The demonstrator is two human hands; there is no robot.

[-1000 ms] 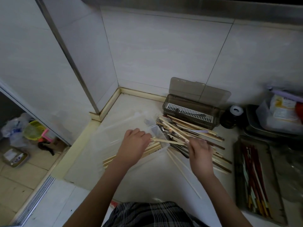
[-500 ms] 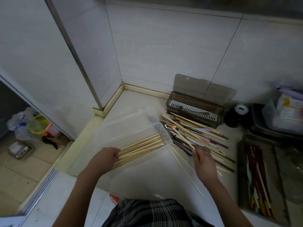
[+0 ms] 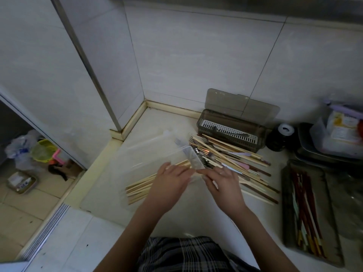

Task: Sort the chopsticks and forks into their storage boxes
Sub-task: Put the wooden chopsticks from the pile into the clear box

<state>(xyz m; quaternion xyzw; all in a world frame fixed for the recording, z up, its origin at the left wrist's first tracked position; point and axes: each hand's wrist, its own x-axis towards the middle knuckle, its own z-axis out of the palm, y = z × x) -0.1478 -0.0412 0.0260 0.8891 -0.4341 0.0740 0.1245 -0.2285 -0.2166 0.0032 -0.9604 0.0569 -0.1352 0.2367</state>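
The light around me is dim and flat, greyish, with only soft shadows under my arms on the surface. The wide lens bows the wall lines towards the edges. My left hand is smeared by motion blur; the corners darken.

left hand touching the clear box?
Touching. Head view: the left hand lies over the clear box, fingers resting on its near wall and the chopsticks inside.
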